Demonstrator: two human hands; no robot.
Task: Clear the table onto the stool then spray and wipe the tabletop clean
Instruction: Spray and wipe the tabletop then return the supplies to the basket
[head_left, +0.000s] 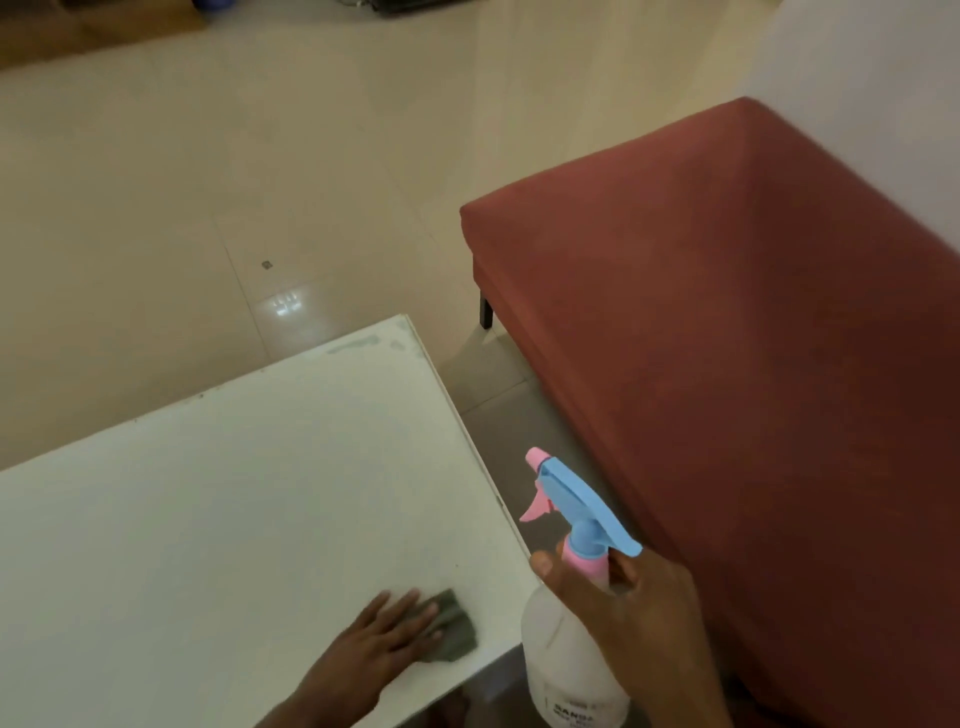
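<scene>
The white tabletop (234, 493) fills the lower left, with nothing on it but a grey-green cloth (454, 631) near its right front corner. My left hand (379, 644) lies flat on that cloth, fingers spread, pressing it to the table. My right hand (628, 618) grips the neck of a translucent spray bottle (566, 670) with a blue and pink trigger head (571, 504). The bottle hangs just off the table's right edge, its nozzle pointing up and to the left.
A red upholstered bench (727, 322) with a black leg stands to the right, separated from the table by a narrow strip of floor. Beige floor tiles (208, 182) stretch beyond the table's far edge. Smudges mark the table's far right corner (363, 343).
</scene>
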